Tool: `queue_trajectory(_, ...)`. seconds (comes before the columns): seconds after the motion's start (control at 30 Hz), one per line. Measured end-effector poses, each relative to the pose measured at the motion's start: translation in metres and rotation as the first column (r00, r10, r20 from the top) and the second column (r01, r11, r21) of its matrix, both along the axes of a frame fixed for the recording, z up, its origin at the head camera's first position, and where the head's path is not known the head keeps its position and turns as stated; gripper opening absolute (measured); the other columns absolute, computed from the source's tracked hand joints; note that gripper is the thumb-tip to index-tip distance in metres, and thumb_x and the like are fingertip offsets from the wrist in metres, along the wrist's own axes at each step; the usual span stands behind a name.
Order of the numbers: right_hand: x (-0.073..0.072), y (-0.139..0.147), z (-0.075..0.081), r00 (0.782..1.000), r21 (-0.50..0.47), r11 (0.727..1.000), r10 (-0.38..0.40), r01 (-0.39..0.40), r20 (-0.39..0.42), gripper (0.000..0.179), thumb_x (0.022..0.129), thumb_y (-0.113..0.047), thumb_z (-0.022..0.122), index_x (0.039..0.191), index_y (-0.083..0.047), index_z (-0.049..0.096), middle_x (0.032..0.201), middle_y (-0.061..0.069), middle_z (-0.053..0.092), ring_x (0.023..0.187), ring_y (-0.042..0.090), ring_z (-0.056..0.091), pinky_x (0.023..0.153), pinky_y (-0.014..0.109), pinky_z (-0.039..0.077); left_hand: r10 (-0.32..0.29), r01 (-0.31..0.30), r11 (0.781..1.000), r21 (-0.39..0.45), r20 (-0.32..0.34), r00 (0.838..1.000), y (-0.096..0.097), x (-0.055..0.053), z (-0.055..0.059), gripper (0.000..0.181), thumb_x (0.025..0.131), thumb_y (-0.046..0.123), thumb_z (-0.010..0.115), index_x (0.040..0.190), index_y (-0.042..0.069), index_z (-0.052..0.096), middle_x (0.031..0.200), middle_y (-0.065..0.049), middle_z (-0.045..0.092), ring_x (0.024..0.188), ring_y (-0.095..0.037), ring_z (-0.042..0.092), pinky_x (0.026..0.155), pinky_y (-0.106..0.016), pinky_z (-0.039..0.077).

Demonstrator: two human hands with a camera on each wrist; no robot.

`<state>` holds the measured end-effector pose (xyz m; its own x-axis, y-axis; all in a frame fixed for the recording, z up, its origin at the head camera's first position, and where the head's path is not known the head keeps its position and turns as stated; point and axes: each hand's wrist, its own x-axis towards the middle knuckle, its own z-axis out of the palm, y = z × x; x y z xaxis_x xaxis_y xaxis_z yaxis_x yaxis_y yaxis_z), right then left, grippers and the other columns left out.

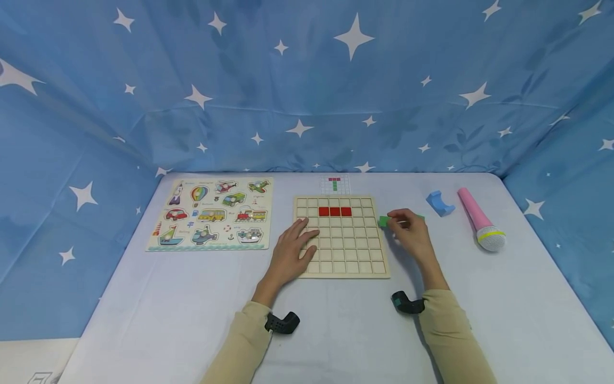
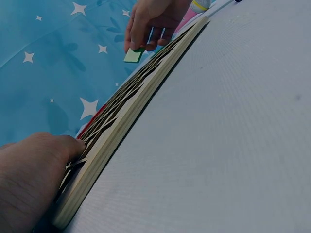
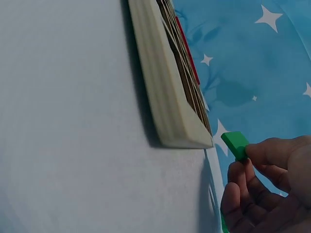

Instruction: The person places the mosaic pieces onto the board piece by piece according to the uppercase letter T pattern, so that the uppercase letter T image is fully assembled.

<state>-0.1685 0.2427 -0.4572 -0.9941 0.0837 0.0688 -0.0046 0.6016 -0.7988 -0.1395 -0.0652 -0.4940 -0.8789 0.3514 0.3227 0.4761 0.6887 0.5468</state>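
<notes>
A wooden grid board [image 1: 342, 276] lies flat in the middle of the table. Three red square tiles [image 1: 334, 212] sit side by side in cells of its second row from the back. My left hand [image 1: 288, 253] rests on the board's left side, fingers spread over the cells. Just off the board's right edge, my right hand [image 1: 413, 234] pinches a green square tile [image 3: 235, 144] between thumb and fingers, held above the table. More green [image 1: 421, 217] shows behind that hand, mostly hidden. Behind the board lies a small grid card [image 1: 334, 184] with a red and green T pattern.
On the left lies a vehicle picture puzzle board [image 1: 208, 246]. A blue curved block [image 1: 439, 204] and a pink toy microphone [image 1: 479, 218] are at the right. A blue star-patterned curtain [image 1: 297, 96] hangs behind the white table [image 1: 336, 330].
</notes>
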Motion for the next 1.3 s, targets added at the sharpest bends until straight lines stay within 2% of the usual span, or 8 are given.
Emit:
queue_trajectory(0.27, -0.004, -0.012, 0.0, 0.999, -0.03, 0.999, 0.034, -0.034, -0.004, 0.025, 0.094, -0.016, 0.056, 0.115, -0.003, 0.06, 0.106, 0.018, 0.062, 0.091, 0.025, 0.058, 0.065, 0.019, 0.049, 0.008, -0.008, 1.0, -0.015, -0.002, 1.0, 0.0, -0.001, -0.002, 0.035, 0.095, 0.028, 0.054, 0.128, 0.019, 0.059, 0.149, -0.01, 0.039, 0.141, -0.029, 0.031, 0.113, -0.051, 0.028)
queue_trajectory(0.5, -0.007, -0.025, 0.001, 0.998, -0.04, 0.997, 0.061, -0.062, -0.007, 0.024, 0.094, -0.016, 0.056, 0.114, -0.003, 0.06, 0.107, 0.018, 0.062, 0.097, 0.027, 0.057, 0.079, 0.032, 0.047, 0.008, -0.008, 1.0, -0.014, -0.011, 1.0, -0.001, -0.001, -0.002, 0.035, 0.094, 0.028, 0.054, 0.127, 0.018, 0.059, 0.149, -0.01, 0.04, 0.141, -0.029, 0.031, 0.112, -0.051, 0.029)
queue_trajectory(0.6, -0.008, -0.03, 0.001, 0.997, -0.049, 0.996, 0.075, -0.075, -0.009, 0.023, 0.094, -0.015, 0.056, 0.113, -0.003, 0.061, 0.107, 0.018, 0.062, 0.098, 0.027, 0.058, 0.082, 0.033, 0.046, 0.006, -0.006, 1.0, -0.008, -0.011, 1.0, -0.001, -0.001, -0.002, 0.035, 0.094, 0.028, 0.054, 0.127, 0.018, 0.059, 0.149, -0.01, 0.04, 0.141, -0.029, 0.031, 0.112, -0.052, 0.028)
queue_trajectory(1.0, -0.011, -0.043, 0.002, 0.994, -0.034, 0.994, 0.105, -0.106, -0.022, 0.022, 0.093, -0.015, 0.057, 0.112, -0.005, 0.061, 0.104, 0.016, 0.063, 0.091, 0.025, 0.058, 0.072, 0.03, 0.047, 0.001, -0.001, 1.0, -0.007, 0.02, 1.0, -0.001, -0.002, -0.002, 0.035, 0.095, 0.028, 0.054, 0.128, 0.018, 0.059, 0.15, -0.01, 0.038, 0.142, -0.029, 0.029, 0.114, -0.051, 0.026)
queue_trajectory(1.3, -0.016, -0.054, 0.004, 0.986, -0.057, 0.985, 0.165, -0.165, -0.003, 0.022, 0.094, -0.016, 0.057, 0.113, -0.006, 0.061, 0.105, 0.015, 0.063, 0.091, 0.025, 0.058, 0.072, 0.028, 0.049, -0.002, 0.002, 1.0, -0.008, 0.008, 1.0, -0.001, -0.003, -0.004, 0.035, 0.095, 0.028, 0.053, 0.128, 0.018, 0.059, 0.15, -0.01, 0.039, 0.142, -0.028, 0.03, 0.113, -0.051, 0.027)
